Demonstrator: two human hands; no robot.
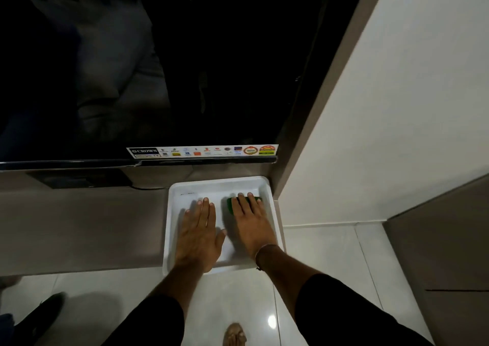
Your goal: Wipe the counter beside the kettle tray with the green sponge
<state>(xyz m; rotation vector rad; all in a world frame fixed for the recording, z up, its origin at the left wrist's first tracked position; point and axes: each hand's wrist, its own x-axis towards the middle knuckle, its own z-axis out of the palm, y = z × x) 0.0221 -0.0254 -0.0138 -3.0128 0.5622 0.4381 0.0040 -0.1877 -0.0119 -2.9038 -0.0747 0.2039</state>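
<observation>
A white rectangular tray (264,184) lies at the right end of a grey-brown counter (79,226). Inside the tray, near its far right corner, sits the green sponge (230,204). My right hand (251,221) lies flat on top of the sponge and presses it against the tray floor, so most of the sponge is covered. My left hand (199,233) rests flat on the tray's left half, palm down, fingers spread, holding nothing. No kettle is in view.
A large black TV (158,67) with a sticker strip (203,152) stands at the back of the counter, above the tray. A white wall (383,107) closes off the right side. Below is glossy white floor tile (317,253), with a dark shoe (42,311) at lower left.
</observation>
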